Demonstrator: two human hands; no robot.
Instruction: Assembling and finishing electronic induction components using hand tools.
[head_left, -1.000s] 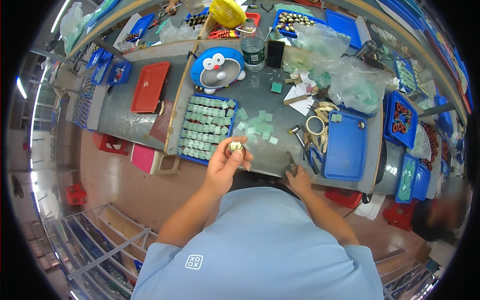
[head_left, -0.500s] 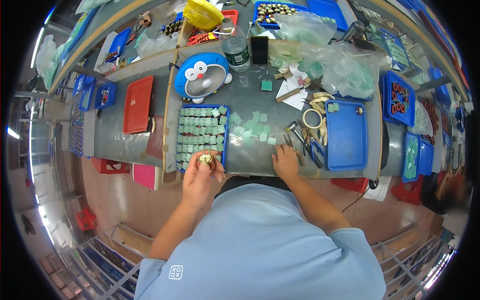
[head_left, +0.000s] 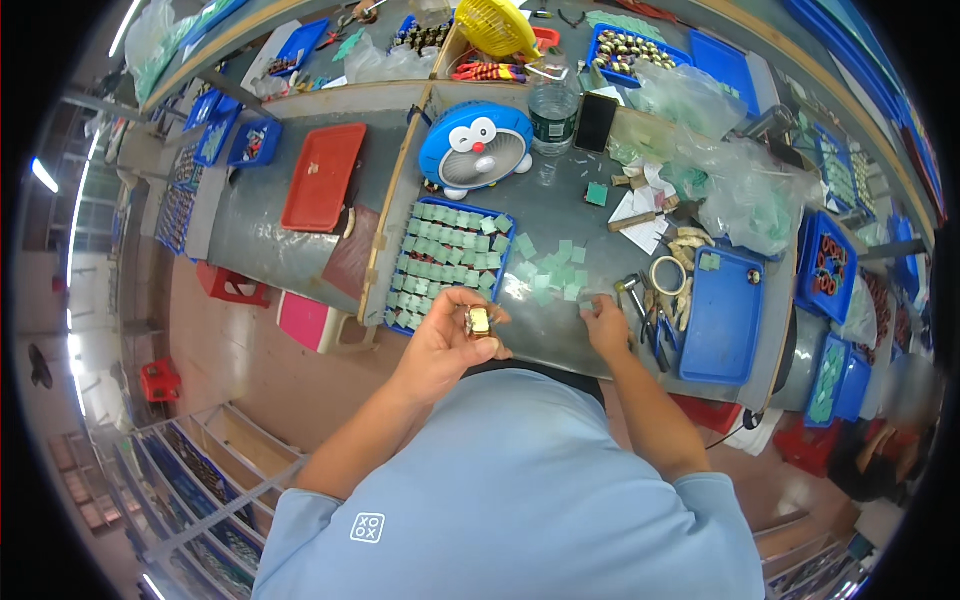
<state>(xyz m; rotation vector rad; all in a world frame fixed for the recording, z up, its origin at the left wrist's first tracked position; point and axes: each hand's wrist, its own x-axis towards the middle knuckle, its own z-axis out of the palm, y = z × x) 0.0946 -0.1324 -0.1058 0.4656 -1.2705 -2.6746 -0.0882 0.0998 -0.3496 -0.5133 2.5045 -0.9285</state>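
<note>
My left hand [head_left: 445,345] is closed on a small wire-wound coil [head_left: 478,321] with a cream top and copper-coloured sides, held up by the front right corner of a blue tray [head_left: 507,238]. Rows of pale green squares over coil parts fill that tray. To its right, loose green squares [head_left: 553,272] lie scattered on the bench. My right hand [head_left: 607,327] rests low over the bench just beside these squares. Its fingers are bent in close to the thumb, and what they hold, if anything, I cannot make out. Pliers [head_left: 655,330] lie to its right.
A blue cartoon-faced fan [head_left: 476,145], a water bottle [head_left: 553,118] and a phone [head_left: 596,122] stand along the back. On the right are a tape roll [head_left: 667,275] and a blue tray [head_left: 722,320]. Plastic bags [head_left: 750,200] crowd the back right; a divider [head_left: 392,215] borders the left.
The view has shifted, so the bench appears tilted. My left hand has moved right relative to the tray and turned the coil. My right hand has drawn off the pliers, its fingers more bent.
</note>
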